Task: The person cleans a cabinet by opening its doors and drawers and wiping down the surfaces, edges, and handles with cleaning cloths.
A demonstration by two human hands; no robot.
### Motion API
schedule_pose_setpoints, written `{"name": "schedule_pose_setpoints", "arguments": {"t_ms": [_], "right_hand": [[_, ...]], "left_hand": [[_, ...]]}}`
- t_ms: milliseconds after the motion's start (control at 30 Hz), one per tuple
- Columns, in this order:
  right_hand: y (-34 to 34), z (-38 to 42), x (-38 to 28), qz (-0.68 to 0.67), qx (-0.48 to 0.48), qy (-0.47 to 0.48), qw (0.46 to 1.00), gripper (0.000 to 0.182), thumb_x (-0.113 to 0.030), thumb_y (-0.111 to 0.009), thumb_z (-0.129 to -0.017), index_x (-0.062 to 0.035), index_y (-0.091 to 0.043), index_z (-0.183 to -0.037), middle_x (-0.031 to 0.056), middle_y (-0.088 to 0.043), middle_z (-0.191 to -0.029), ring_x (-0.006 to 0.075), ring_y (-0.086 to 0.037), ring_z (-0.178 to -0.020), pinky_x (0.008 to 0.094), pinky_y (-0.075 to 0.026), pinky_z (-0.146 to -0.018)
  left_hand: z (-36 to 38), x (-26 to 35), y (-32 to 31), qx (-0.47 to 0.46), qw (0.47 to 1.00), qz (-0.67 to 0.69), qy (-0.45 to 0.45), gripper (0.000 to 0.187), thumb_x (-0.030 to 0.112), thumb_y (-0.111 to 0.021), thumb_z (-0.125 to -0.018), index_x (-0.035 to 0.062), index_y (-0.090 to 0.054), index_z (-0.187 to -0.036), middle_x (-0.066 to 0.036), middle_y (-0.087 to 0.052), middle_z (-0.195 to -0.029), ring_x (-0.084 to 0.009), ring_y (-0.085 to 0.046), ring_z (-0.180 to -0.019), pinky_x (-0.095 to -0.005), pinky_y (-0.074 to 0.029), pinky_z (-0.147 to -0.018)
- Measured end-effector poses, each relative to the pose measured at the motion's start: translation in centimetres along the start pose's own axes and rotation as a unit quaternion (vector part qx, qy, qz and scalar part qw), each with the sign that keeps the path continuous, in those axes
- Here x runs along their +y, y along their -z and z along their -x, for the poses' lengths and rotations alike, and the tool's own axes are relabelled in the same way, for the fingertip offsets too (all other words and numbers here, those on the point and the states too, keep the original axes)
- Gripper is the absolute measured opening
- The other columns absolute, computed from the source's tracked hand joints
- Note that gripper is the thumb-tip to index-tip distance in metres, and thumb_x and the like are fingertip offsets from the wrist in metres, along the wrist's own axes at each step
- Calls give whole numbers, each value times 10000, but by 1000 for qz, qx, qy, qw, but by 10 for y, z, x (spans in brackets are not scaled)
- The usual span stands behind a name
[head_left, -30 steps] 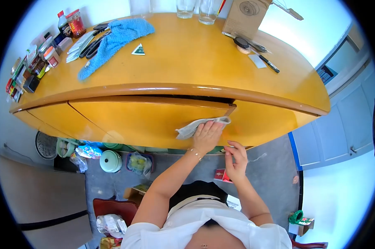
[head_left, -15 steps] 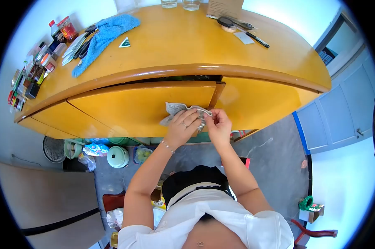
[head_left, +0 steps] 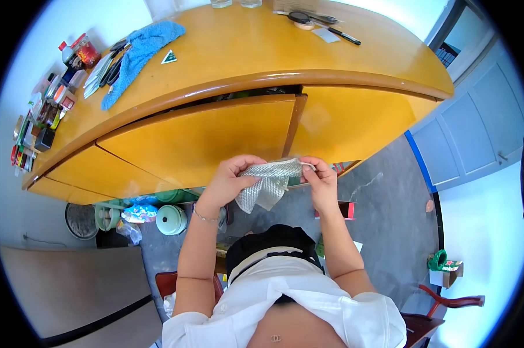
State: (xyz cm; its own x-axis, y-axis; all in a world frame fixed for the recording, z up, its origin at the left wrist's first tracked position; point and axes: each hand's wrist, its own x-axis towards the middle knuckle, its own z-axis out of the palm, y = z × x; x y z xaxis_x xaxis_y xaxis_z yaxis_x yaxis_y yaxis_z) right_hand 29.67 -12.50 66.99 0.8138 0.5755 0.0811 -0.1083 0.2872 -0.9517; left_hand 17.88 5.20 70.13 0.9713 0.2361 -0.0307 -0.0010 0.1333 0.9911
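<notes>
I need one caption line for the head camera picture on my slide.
Both hands, left hand and right hand, hold a grey cloth stretched before a yellow drawer front.

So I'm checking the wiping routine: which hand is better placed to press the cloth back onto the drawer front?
Probably the left hand: it grips the bulk of the grey cloth right below the drawer front; the right hand only pinches a corner.
</notes>
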Motion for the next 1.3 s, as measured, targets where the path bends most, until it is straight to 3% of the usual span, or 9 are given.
{"name": "schedule_pose_setpoints", "arguments": {"t_ms": [333,433,667,833,967,1100,1133,1200,1300], "right_hand": [[2,-16,-49,315,-125,227,913,106,-79,-596,-801,-34,-556,-889,-16,-547,-824,87,-502,-782,191,-382,-707],[4,-18,-43,110,-100,-13,989,99,-126,-565,-834,-36,-525,-841,-6,-559,-813,84,-495,-755,224,-401,-672],[1,-22,-42,-193,-71,-138,969,124,-170,-518,-864,-63,-510,-926,10,-582,-835,83,-561,-733,211,-458,-636],[21,-34,-33,-248,-131,-189,941,180,-163,-526,-856,-54,-502,-997,19,-583,-850,96,-580,-741,201,-478,-607],[11,-25,-40,-84,-46,-136,986,234,-159,-601,-803,-45,-544,-999,18,-582,-816,119,-573,-708,223,-466,-611],[19,-41,-18,379,37,154,912,212,-165,-666,-734,-47,-603,-898,71,-588,-776,200,-568,-677,262,-441,-602],[15,-45,-16,513,93,261,813,200,-169,-676,-720,-48,-614,-866,88,-589,-766,221,-563,-668,271,-434,-602],[4,-49,-12,495,142,195,835,180,-168,-661,-720,-41,-605,-836,116,-568,-732,246,-529,-593,284,-420,-542],[-10,-56,11,280,141,33,949,154,-132,-618,-763,-16,-558,-845,96,-534,-688,153,-523,-548,280,-409,-478]], "left_hand": [[-11,28,0,-101,976,167,94,298,95,-579,-807,-18,-536,-1079,-61,-592,-952,-115,-555,-848,-227,-446,-772],[-19,13,7,-64,991,79,88,419,126,-589,-809,-2,-454,-1184,-95,-555,-1047,-123,-532,-919,-246,-428,-814],[-6,-7,-20,37,913,-361,-183,743,152,-688,-706,43,-280,-1317,-155,-417,-1240,-213,-409,-1131,-325,-333,-937],[-17,-36,-18,67,998,-8,-12,228,113,-587,-809,-2,-567,-1005,-15,-603,-874,-79,-544,-770,-213,-433,-731],[-18,-32,-7,62,980,191,18,187,115,-573,-816,-12,-580,-953,-2,-589,-845,-62,-525,-740,-195,-419,-698],[-25,-18,4,128,981,-130,-62,165,121,-566,-810,9,-593,-927,-40,-593,-812,-118,-546,-769,-245,-424,-692],[-24,-11,2,192,915,-329,-131,158,127,-574,-804,20,-595,-919,-59,-591,-789,-134,-553,-723,-248,-424,-639],[-16,4,-4,289,644,-666,-243,146,139,-589,-793,44,-600,-903,-98,-587,-741,-167,-566,-632,-253,-424,-532],[-18,-13,-13,327,765,-542,-120,176,114,-591,-769,59,-590,-936,-128,-572,-715,-239,-563,-597,-312,-438,-517]]}}
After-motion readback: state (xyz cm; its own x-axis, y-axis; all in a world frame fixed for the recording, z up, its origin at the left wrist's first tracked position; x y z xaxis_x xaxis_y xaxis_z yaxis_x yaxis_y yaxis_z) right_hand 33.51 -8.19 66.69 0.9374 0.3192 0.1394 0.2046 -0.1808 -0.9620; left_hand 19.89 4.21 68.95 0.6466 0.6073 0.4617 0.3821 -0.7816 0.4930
